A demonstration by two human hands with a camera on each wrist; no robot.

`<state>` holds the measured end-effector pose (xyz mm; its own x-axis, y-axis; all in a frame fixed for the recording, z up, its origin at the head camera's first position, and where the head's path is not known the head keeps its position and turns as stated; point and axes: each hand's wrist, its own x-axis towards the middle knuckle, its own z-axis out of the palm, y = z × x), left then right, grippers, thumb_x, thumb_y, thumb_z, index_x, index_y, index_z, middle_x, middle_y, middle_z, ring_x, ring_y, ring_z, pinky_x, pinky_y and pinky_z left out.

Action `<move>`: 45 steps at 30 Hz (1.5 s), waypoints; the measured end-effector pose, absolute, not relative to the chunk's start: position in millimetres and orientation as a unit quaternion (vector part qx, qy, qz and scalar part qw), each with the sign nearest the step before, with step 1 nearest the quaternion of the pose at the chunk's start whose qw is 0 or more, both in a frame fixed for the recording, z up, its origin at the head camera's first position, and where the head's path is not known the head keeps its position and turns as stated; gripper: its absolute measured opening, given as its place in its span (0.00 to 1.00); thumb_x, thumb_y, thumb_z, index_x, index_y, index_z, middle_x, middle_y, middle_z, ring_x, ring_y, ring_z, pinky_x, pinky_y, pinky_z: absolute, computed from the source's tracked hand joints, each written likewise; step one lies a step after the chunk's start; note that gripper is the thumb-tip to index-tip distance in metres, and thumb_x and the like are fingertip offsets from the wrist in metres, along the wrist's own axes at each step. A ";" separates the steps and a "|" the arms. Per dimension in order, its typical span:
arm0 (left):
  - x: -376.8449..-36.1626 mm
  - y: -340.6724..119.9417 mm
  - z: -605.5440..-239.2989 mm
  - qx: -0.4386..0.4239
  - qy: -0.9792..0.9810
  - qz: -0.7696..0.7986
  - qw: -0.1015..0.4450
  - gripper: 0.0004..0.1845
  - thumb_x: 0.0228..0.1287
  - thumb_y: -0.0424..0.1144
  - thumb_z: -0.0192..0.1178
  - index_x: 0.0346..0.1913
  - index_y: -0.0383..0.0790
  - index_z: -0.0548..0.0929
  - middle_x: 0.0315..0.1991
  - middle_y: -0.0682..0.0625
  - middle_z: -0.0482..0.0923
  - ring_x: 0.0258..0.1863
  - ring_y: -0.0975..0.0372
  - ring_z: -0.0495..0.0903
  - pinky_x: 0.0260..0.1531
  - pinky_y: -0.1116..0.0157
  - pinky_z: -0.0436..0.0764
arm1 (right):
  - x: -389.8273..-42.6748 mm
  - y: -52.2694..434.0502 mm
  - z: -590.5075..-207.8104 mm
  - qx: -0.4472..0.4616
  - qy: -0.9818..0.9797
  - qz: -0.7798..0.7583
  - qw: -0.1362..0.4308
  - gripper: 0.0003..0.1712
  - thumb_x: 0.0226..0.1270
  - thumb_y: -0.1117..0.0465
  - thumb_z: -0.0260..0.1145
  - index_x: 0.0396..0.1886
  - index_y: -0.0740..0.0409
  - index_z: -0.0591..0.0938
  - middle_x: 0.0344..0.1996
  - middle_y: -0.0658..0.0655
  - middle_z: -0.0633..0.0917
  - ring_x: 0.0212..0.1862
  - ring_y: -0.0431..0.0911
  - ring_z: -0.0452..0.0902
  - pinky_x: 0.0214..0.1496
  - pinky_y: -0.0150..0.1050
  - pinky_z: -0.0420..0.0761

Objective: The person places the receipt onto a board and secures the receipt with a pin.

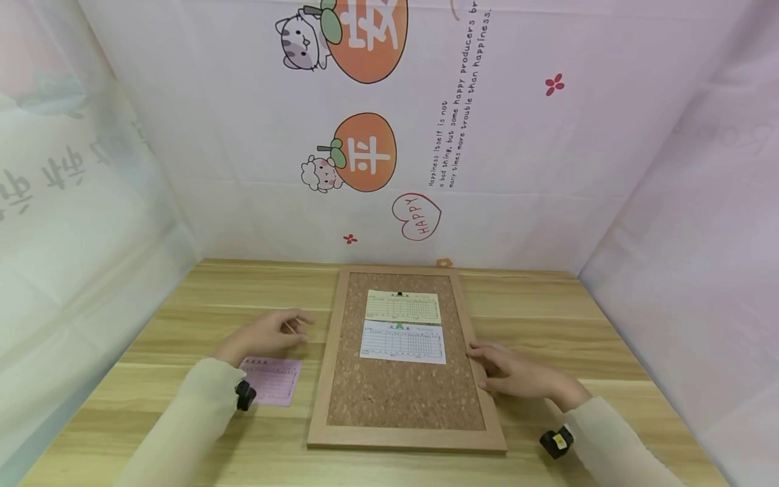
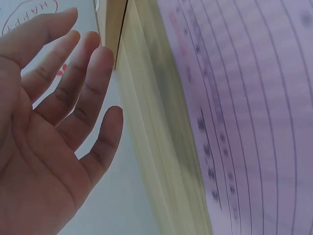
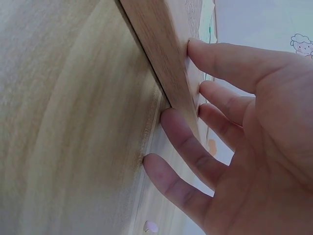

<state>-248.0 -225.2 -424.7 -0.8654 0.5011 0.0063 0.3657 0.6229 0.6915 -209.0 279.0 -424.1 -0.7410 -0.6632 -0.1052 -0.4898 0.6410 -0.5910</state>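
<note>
Centre of frame: cork board [image 1: 406, 399] flat on wooden table [image 1: 182, 433]. Right hand [image 1: 523, 376] spread, fingers resting on board's right frame edge. Left hand [image 1: 268, 335] open, relaxed, above pink slip [image 1: 274, 382] lower left.

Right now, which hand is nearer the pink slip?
Left. The left hand hovers just above the pink slip; the right hand rests on the corkboard frame across the board.

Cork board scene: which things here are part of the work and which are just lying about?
In use: cork board, right hand on its frame; pinned yellow slip and white slip; pink slip under the left hand.
Lying about: wooden table; printed backdrop.
</note>
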 end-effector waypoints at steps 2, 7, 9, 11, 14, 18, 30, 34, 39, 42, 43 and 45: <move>-246.6 -230.8 -424.2 0.241 0.898 0.357 0.090 0.19 0.71 0.37 0.63 0.61 0.35 0.79 0.44 0.49 0.81 0.42 0.58 0.80 0.46 0.56 0.80 | -208.5 279.5 -425.0 -0.320 0.893 -0.273 0.158 0.34 0.74 0.55 0.64 0.72 0.68 0.67 0.73 0.73 0.60 0.66 0.69 0.66 0.64 0.65 0.67; -243.4 -246.8 -426.5 0.236 0.905 0.344 0.079 0.20 0.70 0.39 0.64 0.61 0.34 0.79 0.44 0.50 0.81 0.44 0.58 0.80 0.48 0.54 0.80 | -207.4 279.0 -424.4 -0.322 0.892 -0.275 0.155 0.34 0.74 0.55 0.64 0.71 0.68 0.67 0.73 0.73 0.60 0.65 0.68 0.68 0.63 0.64 0.69; -240.9 -253.8 -426.6 0.224 0.907 0.346 0.082 0.20 0.70 0.40 0.64 0.60 0.34 0.80 0.44 0.50 0.81 0.44 0.58 0.80 0.47 0.54 0.80 | -207.2 278.7 -424.0 -0.325 0.891 -0.277 0.155 0.34 0.74 0.55 0.64 0.71 0.68 0.67 0.73 0.73 0.60 0.65 0.68 0.67 0.63 0.64 0.69; -238.4 -261.1 -427.4 0.213 0.910 0.347 0.082 0.19 0.70 0.40 0.65 0.58 0.34 0.81 0.43 0.51 0.81 0.43 0.58 0.80 0.46 0.56 0.80 | -207.3 279.0 -424.9 -0.324 0.891 -0.278 0.155 0.34 0.74 0.54 0.64 0.71 0.67 0.67 0.73 0.73 0.60 0.66 0.68 0.66 0.64 0.64 0.68; -233.0 -272.3 -427.2 0.196 0.912 0.351 0.081 0.17 0.69 0.41 0.65 0.55 0.35 0.82 0.42 0.51 0.81 0.41 0.59 0.80 0.43 0.59 0.80 | -207.6 279.2 -426.2 -0.329 0.890 -0.278 0.153 0.34 0.74 0.54 0.64 0.71 0.67 0.68 0.73 0.73 0.60 0.67 0.68 0.64 0.64 0.65 0.67; -227.1 -286.6 -429.3 0.186 0.916 0.351 0.064 0.16 0.68 0.40 0.66 0.54 0.35 0.83 0.42 0.51 0.82 0.41 0.60 0.80 0.44 0.60 0.80 | -209.0 279.8 -428.8 -0.334 0.886 -0.283 0.152 0.34 0.74 0.53 0.64 0.71 0.68 0.67 0.73 0.73 0.60 0.68 0.70 0.62 0.64 0.66 0.66; -211.0 -314.6 -431.6 0.164 0.923 0.344 0.056 0.20 0.63 0.37 0.68 0.55 0.32 0.81 0.48 0.42 0.82 0.46 0.50 0.81 0.48 0.50 0.80 | -212.3 283.0 -435.3 -0.333 0.884 -0.288 0.159 0.35 0.74 0.54 0.64 0.72 0.68 0.66 0.73 0.73 0.58 0.67 0.67 0.65 0.64 0.61 0.70; -207.8 -321.1 -430.8 0.153 0.929 0.332 0.059 0.22 0.63 0.39 0.69 0.57 0.32 0.80 0.51 0.37 0.81 0.49 0.44 0.81 0.50 0.44 0.78 | -212.2 283.5 -435.5 -0.337 0.882 -0.288 0.157 0.34 0.75 0.54 0.64 0.71 0.69 0.66 0.73 0.73 0.59 0.65 0.67 0.67 0.62 0.60 0.71; -204.4 -327.5 -429.3 0.153 0.931 0.324 0.063 0.26 0.62 0.39 0.70 0.59 0.29 0.79 0.54 0.33 0.80 0.51 0.40 0.80 0.52 0.42 0.77 | -211.6 284.2 -436.3 -0.333 0.884 -0.286 0.157 0.34 0.75 0.54 0.63 0.72 0.68 0.66 0.74 0.72 0.59 0.66 0.66 0.67 0.63 0.60 0.71; -202.6 -331.3 -429.1 0.151 0.930 0.326 0.074 0.28 0.60 0.38 0.71 0.59 0.26 0.77 0.56 0.31 0.78 0.54 0.37 0.78 0.54 0.40 0.75 | -212.0 284.8 -435.9 -0.336 0.883 -0.287 0.156 0.35 0.74 0.54 0.64 0.72 0.68 0.66 0.74 0.72 0.58 0.66 0.66 0.67 0.63 0.60 0.71; -202.2 -332.5 -429.3 0.149 0.930 0.325 0.080 0.29 0.59 0.38 0.72 0.59 0.25 0.77 0.56 0.31 0.78 0.54 0.36 0.77 0.55 0.40 0.74 | -212.1 285.0 -435.6 -0.339 0.882 -0.288 0.154 0.34 0.74 0.54 0.64 0.72 0.68 0.66 0.73 0.73 0.58 0.66 0.66 0.67 0.63 0.60 0.71; -201.8 -334.5 -430.4 0.147 0.930 0.325 0.090 0.30 0.58 0.39 0.73 0.59 0.24 0.77 0.57 0.30 0.77 0.57 0.34 0.75 0.57 0.39 0.72 | -212.5 285.4 -435.1 -0.343 0.880 -0.290 0.152 0.35 0.74 0.54 0.64 0.71 0.69 0.66 0.73 0.74 0.58 0.66 0.67 0.67 0.62 0.60 0.71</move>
<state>-201.8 -334.5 -430.4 -0.9407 0.3315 -0.0725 0.2144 0.7462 0.6303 -212.5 285.4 -435.1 -0.7181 -0.6926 -0.0688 -0.5161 0.5962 -0.6150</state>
